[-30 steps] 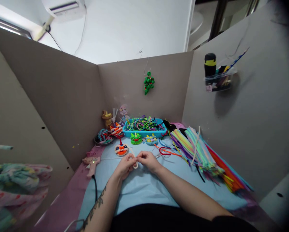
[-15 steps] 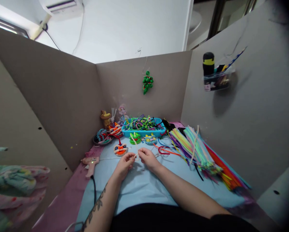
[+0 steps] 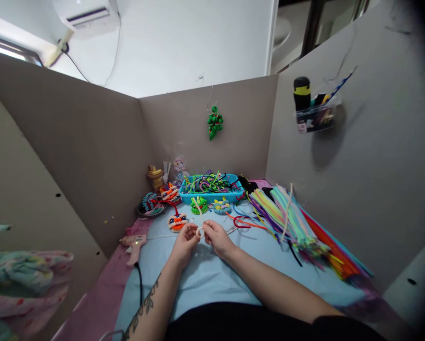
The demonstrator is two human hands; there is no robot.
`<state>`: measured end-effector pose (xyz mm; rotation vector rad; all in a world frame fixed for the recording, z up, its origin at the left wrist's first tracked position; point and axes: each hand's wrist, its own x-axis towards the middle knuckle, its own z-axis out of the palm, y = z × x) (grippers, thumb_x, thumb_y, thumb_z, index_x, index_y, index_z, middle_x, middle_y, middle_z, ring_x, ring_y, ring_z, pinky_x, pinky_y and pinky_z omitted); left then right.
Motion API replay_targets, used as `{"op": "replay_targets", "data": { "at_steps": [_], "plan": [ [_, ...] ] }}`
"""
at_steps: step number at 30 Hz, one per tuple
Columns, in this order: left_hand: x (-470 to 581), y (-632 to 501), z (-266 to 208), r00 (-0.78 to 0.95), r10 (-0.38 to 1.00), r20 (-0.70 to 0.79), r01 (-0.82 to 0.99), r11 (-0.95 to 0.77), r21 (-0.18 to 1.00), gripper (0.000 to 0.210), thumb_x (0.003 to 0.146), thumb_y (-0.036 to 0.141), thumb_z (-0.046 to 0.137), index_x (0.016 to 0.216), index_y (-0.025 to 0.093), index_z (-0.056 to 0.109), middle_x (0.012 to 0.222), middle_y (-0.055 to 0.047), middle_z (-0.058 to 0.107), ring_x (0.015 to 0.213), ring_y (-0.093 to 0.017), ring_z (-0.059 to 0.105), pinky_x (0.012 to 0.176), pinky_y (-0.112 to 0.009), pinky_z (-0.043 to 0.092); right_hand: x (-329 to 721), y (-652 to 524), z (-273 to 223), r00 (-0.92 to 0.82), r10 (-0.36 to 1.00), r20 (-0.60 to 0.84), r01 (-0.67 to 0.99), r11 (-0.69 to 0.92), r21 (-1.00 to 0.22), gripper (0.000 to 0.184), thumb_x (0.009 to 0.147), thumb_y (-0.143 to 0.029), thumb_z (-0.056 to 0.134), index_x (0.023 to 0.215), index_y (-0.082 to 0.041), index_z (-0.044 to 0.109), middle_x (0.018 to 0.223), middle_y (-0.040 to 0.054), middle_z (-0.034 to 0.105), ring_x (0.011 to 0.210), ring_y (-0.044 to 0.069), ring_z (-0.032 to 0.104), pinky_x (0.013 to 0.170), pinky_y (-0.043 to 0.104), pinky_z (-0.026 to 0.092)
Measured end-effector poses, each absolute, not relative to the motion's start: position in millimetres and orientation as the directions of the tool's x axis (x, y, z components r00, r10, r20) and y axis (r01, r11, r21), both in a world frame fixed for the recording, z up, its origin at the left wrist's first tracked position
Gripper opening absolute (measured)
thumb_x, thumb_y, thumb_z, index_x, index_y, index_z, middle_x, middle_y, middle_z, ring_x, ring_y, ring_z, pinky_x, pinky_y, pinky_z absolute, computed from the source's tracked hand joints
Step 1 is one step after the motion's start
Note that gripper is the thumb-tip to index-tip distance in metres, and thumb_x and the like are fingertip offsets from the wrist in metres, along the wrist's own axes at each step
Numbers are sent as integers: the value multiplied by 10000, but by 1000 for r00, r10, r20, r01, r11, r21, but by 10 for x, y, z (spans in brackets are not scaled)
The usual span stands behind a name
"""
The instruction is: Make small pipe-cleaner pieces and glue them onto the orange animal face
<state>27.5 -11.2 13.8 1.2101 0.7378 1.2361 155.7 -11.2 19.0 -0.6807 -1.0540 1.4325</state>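
Between my two hands is a cream pipe cleaner (image 3: 200,232) bent into a small loop, one end standing up toward the green figure. My left hand (image 3: 186,242) pinches the loop's left side between thumb and fingers. On its other side my right hand (image 3: 216,238) grips it with closed fingertips. Just beyond my fingers sit an orange lion-like head (image 3: 177,222), a green one (image 3: 199,205) and a light blue one (image 3: 221,206), all in fuzzy pipe cleaner.
A blue tray (image 3: 212,196) of tangled pipe cleaners stands at the back. Bundled pipe cleaners (image 3: 294,218) lie to the right. On the left rests a pink glue gun (image 3: 135,246) with a black cable. Grey partitions (image 3: 212,151) surround the blue-covered table (image 3: 212,284).
The pipe cleaner between my hands now shows as a rounder loop. My hands stay close together, with the left fingers slightly shifted. The camera view has tilted a little.
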Motion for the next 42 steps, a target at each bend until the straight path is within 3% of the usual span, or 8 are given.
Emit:
{"op": "replay_targets", "data": {
  "at_steps": [6,16,22,25,28,31,36,42],
  "plan": [
    [278,-122,155,193,961,199,-290,-138,947,372,636,268,720,913,198,482,669,26,607,580,-80,533,545,-171,359,1559,-118,170,-180,967,180,-442,84,-893,244,732,-370,558,662,-182,420,513,-81,386,391,36,285,371,176,201],
    [269,-96,148,145,968,207,-231,-170,958,300,617,292,730,811,179,531,615,45,579,568,-78,528,570,-181,374,1561,-115,190,-152,974,167,-398,95,-912,281,703,-413,574,656,-187,414,500,-85,382,380,37,267,364,180,194],
    [282,-137,187,135,979,151,-213,-120,970,405,614,352,728,930,168,553,845,-48,655,700,-132,594,555,-192,417,1596,-72,150,-80,980,180,-345,142,-928,240,711,-386,570,664,-183,453,460,-92,362,368,44,256,363,186,177],
    [288,-148,182,106,987,122,-211,-98,973,389,617,367,724,904,166,554,769,-39,663,696,-151,613,574,-222,453,1603,-97,154,-68,963,259,-229,238,-944,209,731,-356,563,651,-173,504,500,-55,462,421,70,375,407,199,281],
    [284,-142,160,64,990,123,-186,-109,976,342,613,375,724,828,156,573,657,-16,649,603,-137,604,545,-224,453,1608,-127,180,-96,941,323,-176,303,-937,192,731,-335,580,645,-169,535,587,-9,568,560,121,518,549,240,406],
    [278,-137,155,70,987,142,-153,-130,980,302,619,380,717,761,142,596,601,-17,636,557,-126,588,522,-214,436,1630,-120,186,-141,935,325,-181,298,-937,177,715,-331,611,671,-168,557,618,1,595,609,143,551,607,266,427],
    [280,-162,187,133,983,130,-123,-114,986,303,623,406,707,719,136,609,553,-12,616,504,-112,550,502,-210,412,1697,-42,128,-141,949,283,-214,250,-944,189,642,-322,682,695,-169,585,620,-21,574,562,112,500,553,237,390],
    [289,-179,202,196,973,124,-99,-106,989,292,629,398,703,675,127,604,531,-2,591,469,-90,502,476,-197,375,1733,-17,110,-302,944,133,-309,35,-950,273,612,-366,710,733,-146,604,581,-35,529,421,44,341,407,189,219]
  ]
}}
